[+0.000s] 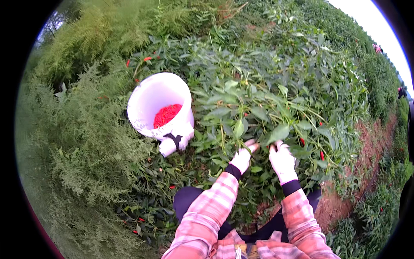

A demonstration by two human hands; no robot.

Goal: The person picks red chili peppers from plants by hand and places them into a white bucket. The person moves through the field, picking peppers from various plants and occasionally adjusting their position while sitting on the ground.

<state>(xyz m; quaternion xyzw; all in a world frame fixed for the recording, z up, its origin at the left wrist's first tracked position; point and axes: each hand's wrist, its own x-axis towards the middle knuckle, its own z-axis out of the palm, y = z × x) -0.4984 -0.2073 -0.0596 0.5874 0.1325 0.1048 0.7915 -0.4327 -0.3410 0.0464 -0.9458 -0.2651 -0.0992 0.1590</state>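
Both of my hands wear white gloves and reach into the leaves of a chili pepper plant (279, 133). The fingers of my left hand (242, 159) point right beneath the leaves, and whether they grip anything cannot be made out. Just to its right, my right hand (283, 163) has its fingertips partly behind foliage, so its hold is unclear too. Red chili peppers (322, 155) hang on stems right of my right hand. Up and to the left, a white plastic bucket (147, 89) holds a heap of picked red chilies (167, 114) in its bottom.
Feathery green weeds (97, 155) grow thickly on the left, beside the bucket. A strip of bare reddish soil (336, 202) runs along the right of the plants. My knee (187, 199) is bent among low leaves. A distant person (377, 48) appears at the upper right.
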